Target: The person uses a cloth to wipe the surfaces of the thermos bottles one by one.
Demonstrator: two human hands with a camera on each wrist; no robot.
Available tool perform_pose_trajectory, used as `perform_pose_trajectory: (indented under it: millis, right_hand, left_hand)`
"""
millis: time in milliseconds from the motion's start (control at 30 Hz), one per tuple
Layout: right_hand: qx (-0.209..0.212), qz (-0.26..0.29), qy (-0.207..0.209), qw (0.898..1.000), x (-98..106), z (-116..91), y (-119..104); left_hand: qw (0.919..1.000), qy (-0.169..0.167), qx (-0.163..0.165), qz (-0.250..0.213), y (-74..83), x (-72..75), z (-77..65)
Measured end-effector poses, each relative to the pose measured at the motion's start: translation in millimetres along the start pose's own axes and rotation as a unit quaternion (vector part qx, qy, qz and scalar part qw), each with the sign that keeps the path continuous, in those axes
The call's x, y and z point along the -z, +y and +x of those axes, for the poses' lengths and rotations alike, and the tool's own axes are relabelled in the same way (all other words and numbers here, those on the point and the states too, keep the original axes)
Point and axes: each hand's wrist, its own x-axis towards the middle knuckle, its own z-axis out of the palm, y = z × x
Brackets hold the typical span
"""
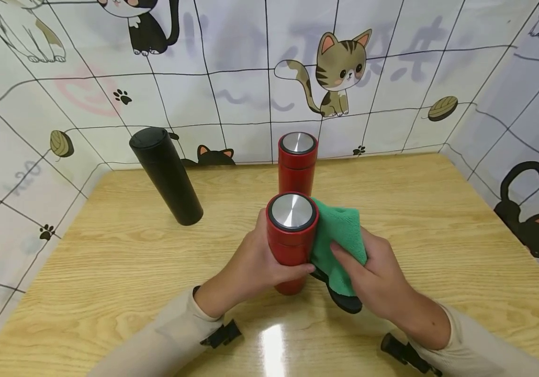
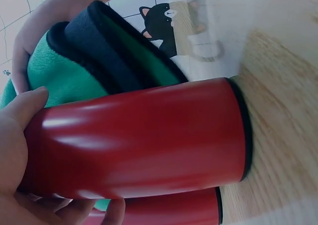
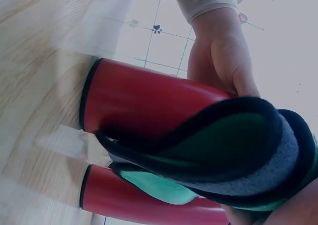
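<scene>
My left hand [image 1: 269,251] grips an upright red thermos flask [image 1: 290,250] with a silver lid, fingers and thumb wrapped round its body. In the left wrist view the black base of this flask [image 2: 144,140] is right at the wooden surface. My right hand [image 1: 377,275] holds a folded green cloth [image 1: 340,235] with a dark edge and presses it to the flask's right side. The right wrist view shows the cloth [image 3: 218,140] draped along the flask [image 3: 144,98]. Just behind stands a second red flask [image 1: 296,162], partly hidden by the first.
A black cylindrical flask [image 1: 168,175] stands at the back left of the wooden table [image 1: 109,272]. White panels [image 1: 241,99] printed with cats and grid lines rise behind the table and along both sides.
</scene>
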Motion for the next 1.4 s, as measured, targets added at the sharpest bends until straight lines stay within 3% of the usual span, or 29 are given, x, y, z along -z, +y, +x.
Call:
perform_pose_trajectory:
  millis: [133,367,567,833,967,1133,1400]
  right_hand:
    - [-0.021,-0.029,-0.018,0.999,1,0,0]
    - [0.01,-0.01,0.028,1.0,1,-2,-4]
    - [-0.006,-0.024,-0.016,1.0,-1,0,0]
    - [0.008,-0.013,0.016,1.0,-2,-2,0]
    - [0.004,-0.019,-0.001,1.0,-2,0,1]
    - [-0.018,-0.032,-0.019,0.999,-1,1,1]
    - [-0.006,0.002,0.023,1.0,0,1,-2]
  left_hand:
    - [1.0,0.004,0.001,-0.007,-0.7,-1.1,0.4]
    - [0.9999,0.009,0.004,-0.004,-1.0,-2.4,-1.2]
    - [0.9998,0.007,-0.003,-0.019,-2.3,-2.4,-0.8]
    - [0.9996,0.002,-0.013,-0.023,-4.1,-3.1,0.1]
    - [0.9997,-0.002,-0.013,-0.022,-3.7,-2.5,0.3]
    - [0.9998,-0.018,0.008,-0.009,-0.3,2.2,-1.8]
    - [0.9974,-0.066,-0.005,0.027,4.8,11.5,-2.8]
